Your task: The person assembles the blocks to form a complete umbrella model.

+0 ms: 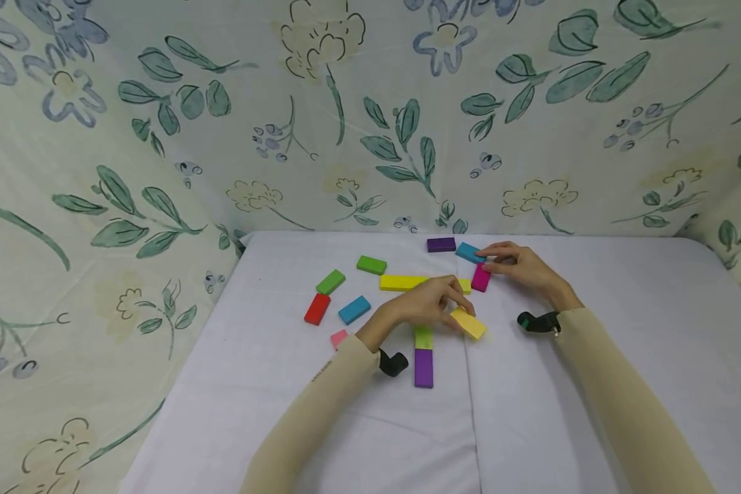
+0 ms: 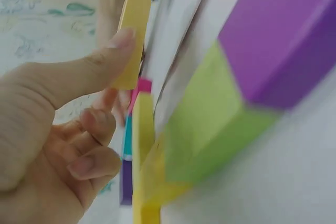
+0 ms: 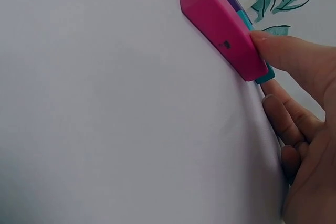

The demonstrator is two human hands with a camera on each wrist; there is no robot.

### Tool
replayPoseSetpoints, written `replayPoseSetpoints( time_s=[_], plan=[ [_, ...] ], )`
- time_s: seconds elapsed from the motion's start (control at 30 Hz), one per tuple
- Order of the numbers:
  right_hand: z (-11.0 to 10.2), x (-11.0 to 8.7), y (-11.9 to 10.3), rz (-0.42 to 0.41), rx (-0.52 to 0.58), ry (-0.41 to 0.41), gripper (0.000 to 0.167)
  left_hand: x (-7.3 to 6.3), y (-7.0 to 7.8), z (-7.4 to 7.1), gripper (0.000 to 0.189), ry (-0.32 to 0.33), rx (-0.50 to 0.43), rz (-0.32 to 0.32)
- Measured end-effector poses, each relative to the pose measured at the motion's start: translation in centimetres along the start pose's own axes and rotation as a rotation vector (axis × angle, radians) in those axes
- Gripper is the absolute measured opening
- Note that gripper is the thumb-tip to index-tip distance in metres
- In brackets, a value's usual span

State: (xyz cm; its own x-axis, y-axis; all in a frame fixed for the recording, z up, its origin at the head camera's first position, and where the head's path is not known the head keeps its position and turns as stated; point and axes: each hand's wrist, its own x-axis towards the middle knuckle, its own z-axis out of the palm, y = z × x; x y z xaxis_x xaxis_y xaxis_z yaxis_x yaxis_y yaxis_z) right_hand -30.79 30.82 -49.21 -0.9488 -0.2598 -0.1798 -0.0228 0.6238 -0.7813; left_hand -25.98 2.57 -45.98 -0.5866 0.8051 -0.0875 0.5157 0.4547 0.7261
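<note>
Pinching the pale yellow block [image 1: 469,324] in the left hand [image 1: 429,302], seemingly up off the white cloth [image 1: 519,418] near the lime block [image 1: 424,337]. Probably light, stiff, kinda slick, tough to break, so grab by the long edges mid-length. Right hand [image 1: 523,270] at the hot-pink block [image 1: 480,278]; can't tell if pinching or just touching.

Beige sleeves [image 1: 608,384] reach both wrists, the left with small dark lettering [image 1: 322,371]. Each wrist carries a black camera [image 1: 394,363].
</note>
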Motion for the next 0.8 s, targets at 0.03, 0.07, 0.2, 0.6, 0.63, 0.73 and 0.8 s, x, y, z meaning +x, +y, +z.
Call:
replayPoseSetpoints(
  time_s=[0.03, 0.07, 0.2, 0.6, 0.63, 0.73, 0.8],
  plan=[
    [0.0, 0.0, 0.0, 0.004, 0.001, 0.005, 0.052, -0.2, -0.3, -0.6, 0.029, 0.036, -0.001, -0.014],
    [-0.1, 0.0, 0.0, 0.005, -0.002, 0.009, 0.051, -0.5, -0.6, -1.3, 0.029, 0.078, 0.001, -0.033],
    [-0.1, -0.2, -0.1, 0.014, 0.003, 0.023, 0.05, -1.4, -2.6, -4.0, 0.029, 0.266, 0.045, -0.133],
    [0.2, -0.3, -0.1, 0.023, 0.014, 0.026, 0.048, -1.1, -6.9, -8.2, 0.034, 0.673, 0.04, -0.428],
    [0.2, -0.3, -0.1, 0.026, 0.015, 0.029, 0.048, -0.8, -7.0, -8.3, 0.034, 0.678, 0.039, -0.439],
    [0.3, -0.3, -0.2, 0.035, 0.015, 0.031, 0.049, 0.2, -7.2, -8.3, 0.034, 0.677, 0.05, -0.471],
    [0.3, -0.3, -0.2, 0.034, 0.023, 0.029, 0.049, 0.8, -7.2, -8.2, 0.033, 0.675, 0.067, -0.494]
  ],
)
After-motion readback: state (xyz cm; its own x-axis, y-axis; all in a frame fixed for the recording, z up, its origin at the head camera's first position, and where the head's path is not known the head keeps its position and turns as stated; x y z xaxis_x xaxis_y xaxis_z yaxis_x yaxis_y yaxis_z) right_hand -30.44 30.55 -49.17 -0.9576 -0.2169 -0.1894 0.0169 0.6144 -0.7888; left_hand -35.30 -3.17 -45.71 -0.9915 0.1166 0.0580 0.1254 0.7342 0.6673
